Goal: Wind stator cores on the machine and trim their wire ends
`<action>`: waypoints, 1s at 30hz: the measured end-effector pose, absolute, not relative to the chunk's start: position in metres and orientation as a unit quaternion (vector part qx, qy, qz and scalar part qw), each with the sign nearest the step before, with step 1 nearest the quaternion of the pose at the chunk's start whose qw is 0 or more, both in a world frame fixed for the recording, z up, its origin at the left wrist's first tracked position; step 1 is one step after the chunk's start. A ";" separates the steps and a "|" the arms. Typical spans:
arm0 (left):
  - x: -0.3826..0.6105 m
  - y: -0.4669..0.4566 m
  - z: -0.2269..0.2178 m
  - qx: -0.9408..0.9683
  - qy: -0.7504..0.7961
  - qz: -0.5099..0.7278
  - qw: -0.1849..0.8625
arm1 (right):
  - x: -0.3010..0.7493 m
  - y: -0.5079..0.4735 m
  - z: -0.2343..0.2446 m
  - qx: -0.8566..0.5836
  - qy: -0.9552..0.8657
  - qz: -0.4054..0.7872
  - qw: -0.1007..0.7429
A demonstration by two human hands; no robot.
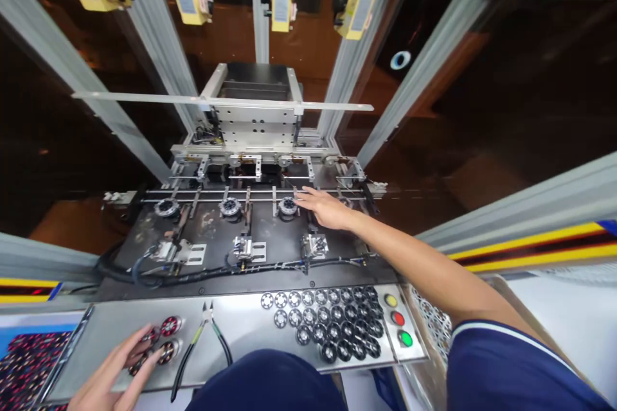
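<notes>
Left of side cutters (208, 316): ease half-curled left hand (114, 367) around wound stators (169, 326), can't tell grip — beyond: steady spread-fingered right hand (326, 209) by seated core (288, 206).

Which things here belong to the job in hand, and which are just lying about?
Likely in use:
small round parts, at the left hand
round fixture, beside the right hand
black parts in rows

Apparently lying by:
cutters, untouched
silvery pieces
</notes>
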State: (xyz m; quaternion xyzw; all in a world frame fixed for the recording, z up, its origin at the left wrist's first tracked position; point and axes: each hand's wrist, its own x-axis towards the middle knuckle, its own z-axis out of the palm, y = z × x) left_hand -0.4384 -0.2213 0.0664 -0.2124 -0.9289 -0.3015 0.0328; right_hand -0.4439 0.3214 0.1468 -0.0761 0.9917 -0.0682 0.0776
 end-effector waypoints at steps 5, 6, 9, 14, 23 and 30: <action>-0.434 -0.253 0.049 -0.240 -0.939 -0.247 0.017 | -0.470 0.314 0.129 -0.153 0.978 -0.082 0.118; -0.431 -0.254 0.049 -0.239 -0.940 -0.243 0.024 | -0.471 0.316 0.126 -0.156 0.977 -0.082 0.120; -0.428 -0.239 0.061 -0.258 -0.933 -0.243 0.059 | -0.469 0.320 0.120 -0.161 0.977 -0.076 0.122; -0.474 -0.151 0.114 -0.356 -0.893 -0.245 0.122 | -0.468 0.318 0.120 -0.169 0.977 -0.058 0.115; -0.602 -0.013 0.103 -0.449 -0.884 -0.134 0.014 | -0.472 0.314 0.124 -0.181 0.979 -0.024 0.086; -0.602 0.003 0.095 -0.467 -0.880 -0.087 -0.009 | -0.471 0.318 0.117 -0.178 0.981 -0.016 0.081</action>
